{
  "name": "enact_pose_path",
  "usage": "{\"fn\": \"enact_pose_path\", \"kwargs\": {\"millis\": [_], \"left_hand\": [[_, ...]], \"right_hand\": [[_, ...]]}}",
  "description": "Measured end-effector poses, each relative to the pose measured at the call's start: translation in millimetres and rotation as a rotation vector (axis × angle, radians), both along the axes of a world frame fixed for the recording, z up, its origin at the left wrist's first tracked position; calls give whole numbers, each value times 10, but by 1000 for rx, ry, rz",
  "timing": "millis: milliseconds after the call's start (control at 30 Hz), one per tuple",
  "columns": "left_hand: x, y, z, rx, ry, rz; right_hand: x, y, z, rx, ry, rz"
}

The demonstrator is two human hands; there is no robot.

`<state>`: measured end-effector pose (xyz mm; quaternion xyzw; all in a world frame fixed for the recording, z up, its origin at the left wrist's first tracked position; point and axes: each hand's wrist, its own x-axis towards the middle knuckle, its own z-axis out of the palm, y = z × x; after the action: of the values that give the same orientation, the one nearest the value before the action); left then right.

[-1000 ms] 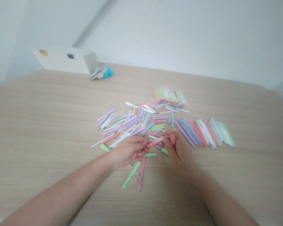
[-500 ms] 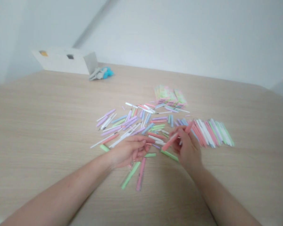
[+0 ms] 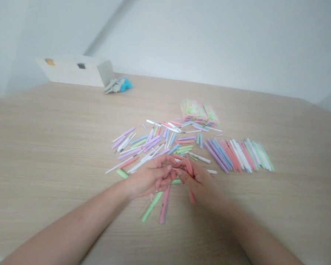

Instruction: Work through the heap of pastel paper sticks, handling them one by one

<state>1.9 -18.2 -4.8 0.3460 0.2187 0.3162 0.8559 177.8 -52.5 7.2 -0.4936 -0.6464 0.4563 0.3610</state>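
Note:
My left hand (image 3: 153, 176) is closed in a pinch, with a thin pinkish piece at its fingertips, too small to make out. My right hand (image 3: 202, 182) meets it fingertip to fingertip and is closed around a red pen barrel (image 3: 192, 195), which points down past the palm. Under and in front of the hands lie loose pen parts: a green barrel (image 3: 152, 208) and a pink barrel (image 3: 164, 207) near me, a green piece (image 3: 123, 173) left of the left wrist. Purple barrels (image 3: 153, 142) and thin white refills are scattered beyond.
To the right lies a neat row of coloured pens (image 3: 238, 155). Behind the loose parts sit stacked green-and-pink packets (image 3: 195, 111). A white box (image 3: 74, 71) stands at the back left, with a grey-and-blue crumpled cloth or glove (image 3: 118, 85) beside it. A wall closes off the table's far side.
My right hand has moved left, carrying the red pen barrel, and now touches the left fingertips. The barrel has turned from slanted to nearly upright in view. My left hand has hardly moved.

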Motion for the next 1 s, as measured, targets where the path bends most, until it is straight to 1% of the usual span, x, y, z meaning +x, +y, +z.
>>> {"fn": "enact_pose_path", "kwargs": {"millis": [133, 267, 367, 467, 567, 700, 900, 1000], "left_hand": [[1, 9, -1, 42, -43, -31], [-44, 52, 4, 13, -114, -22], [-80, 70, 9, 47, -131, -54], [-95, 65, 8, 106, -116, -74], [-98, 60, 0, 148, -87, -75], [-97, 54, 6, 152, -48, -67], [-72, 34, 46, 148, -7, -44], [-61, 35, 43, 166, -1, -34]], "right_hand": [[12, -5, -46, 13, -81, -34], [64, 3, -34, -1, -44, -101], [108, 16, -19, 41, 5, -147], [126, 18, -18, 77, 70, -154], [122, 7, -21, 65, 104, -152], [120, -2, -18, 40, 101, -139], [116, -1, -14, 75, 89, -153], [107, -12, -9, 57, 80, -166]]}}
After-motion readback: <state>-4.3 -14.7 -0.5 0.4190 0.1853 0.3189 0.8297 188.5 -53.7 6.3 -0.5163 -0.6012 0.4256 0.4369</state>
